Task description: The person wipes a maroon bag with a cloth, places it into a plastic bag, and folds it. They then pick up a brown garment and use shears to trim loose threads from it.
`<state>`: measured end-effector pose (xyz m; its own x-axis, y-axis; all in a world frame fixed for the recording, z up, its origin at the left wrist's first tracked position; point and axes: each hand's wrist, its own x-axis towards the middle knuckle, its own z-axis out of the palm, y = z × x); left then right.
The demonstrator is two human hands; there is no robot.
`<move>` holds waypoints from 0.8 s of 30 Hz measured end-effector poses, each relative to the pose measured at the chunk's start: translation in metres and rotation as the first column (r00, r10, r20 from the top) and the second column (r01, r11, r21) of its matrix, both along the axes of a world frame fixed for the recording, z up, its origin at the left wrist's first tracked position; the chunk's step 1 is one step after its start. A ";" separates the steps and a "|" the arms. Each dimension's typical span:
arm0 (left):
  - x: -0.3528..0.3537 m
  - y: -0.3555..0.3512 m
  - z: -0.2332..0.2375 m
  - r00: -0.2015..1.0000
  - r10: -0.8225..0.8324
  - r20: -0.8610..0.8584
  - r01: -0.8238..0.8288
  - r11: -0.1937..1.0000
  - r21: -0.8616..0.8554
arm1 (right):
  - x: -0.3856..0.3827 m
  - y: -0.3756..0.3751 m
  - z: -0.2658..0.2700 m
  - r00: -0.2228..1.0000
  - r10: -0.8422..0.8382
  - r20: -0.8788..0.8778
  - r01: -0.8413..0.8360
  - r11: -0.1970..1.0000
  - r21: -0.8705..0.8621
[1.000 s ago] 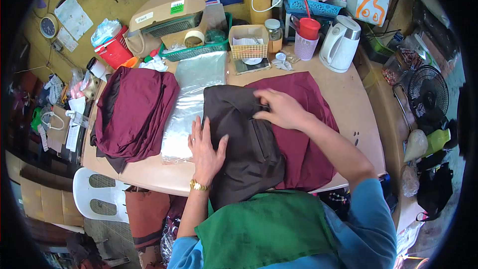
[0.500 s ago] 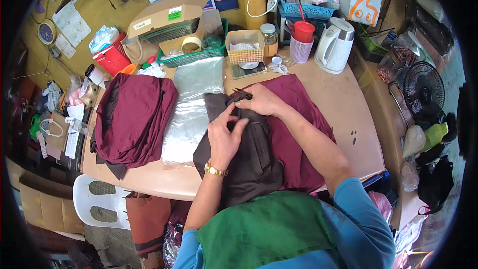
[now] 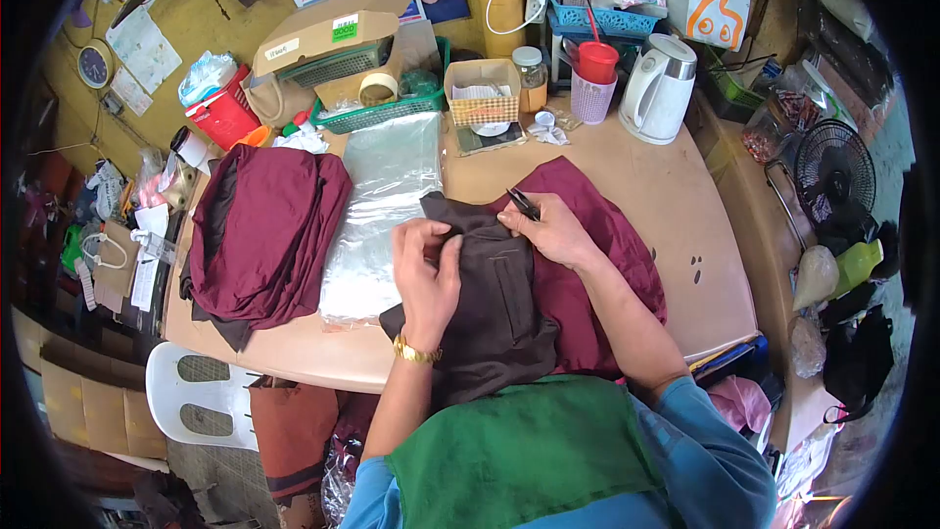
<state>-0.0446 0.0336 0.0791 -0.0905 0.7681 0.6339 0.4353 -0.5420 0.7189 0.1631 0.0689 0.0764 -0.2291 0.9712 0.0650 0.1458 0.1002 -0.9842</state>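
Note:
A dark brown garment (image 3: 490,309) with a stitched pocket opening lies in front of me, partly over its maroon section (image 3: 597,274). My left hand (image 3: 427,264) is at its upper left edge, thumb and fingers curled together on the cloth; the exact pinch is partly hidden. My right hand (image 3: 556,230) is closed round small dark thread snips (image 3: 523,203), its fingertips touching the garment's top edge. To the left lies a folded maroon garment (image 3: 269,235) with dark lining. Between the garments is a stack of clear plastic bags (image 3: 382,206).
Along the back of the table (image 3: 685,235) stand a white electric kettle (image 3: 658,93), a red cup (image 3: 595,62), a jar (image 3: 530,78), a yellow basket (image 3: 482,88) and a green basket (image 3: 377,113). A white chair (image 3: 176,392) is at the lower left, a black fan (image 3: 834,167) at right.
My right hand has moved right and down, and the snips now point up-left from its grip. My left hand has shifted slightly left. The brown cloth lies flatter, showing the pocket stitching.

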 end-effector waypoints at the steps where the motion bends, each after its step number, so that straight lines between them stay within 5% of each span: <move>1: 0.002 -0.010 0.013 1.000 -0.001 -0.001 0.001 1.000 0.001 | 0.000 0.000 0.001 0.998 -0.047 0.042 0.048 0.998 -0.040; 5: 0.003 -0.040 0.018 0.987 -0.133 -0.095 0.138 0.989 0.051 | -0.003 -0.005 -0.002 0.992 -0.054 -0.116 0.043 0.995 -0.094; 7: 0.006 -0.041 0.003 0.975 -0.140 -0.175 0.147 0.989 0.028 | -0.006 -0.009 -0.010 0.991 0.103 -0.091 -0.101 0.995 0.023; 8: 0.010 -0.043 -0.002 0.984 -0.166 -0.067 0.163 0.986 -0.047 | -0.008 -0.006 -0.016 0.983 0.168 -0.080 -0.170 0.985 -0.016; 16: 0.026 -0.030 -0.029 0.993 -0.118 -0.003 0.118 0.992 -0.039 | -0.018 -0.016 -0.009 0.971 -0.013 -0.240 -0.040 0.976 -0.214; 19: 0.035 -0.027 -0.033 0.990 -0.076 0.115 0.084 0.994 -0.068 | -0.020 -0.019 -0.010 0.953 -0.091 -0.288 0.006 0.959 -0.283; 24: 0.035 -0.023 -0.037 0.856 -0.093 0.509 0.298 0.893 -0.337 | -0.019 -0.014 -0.022 0.955 -0.068 -0.289 0.005 0.977 -0.214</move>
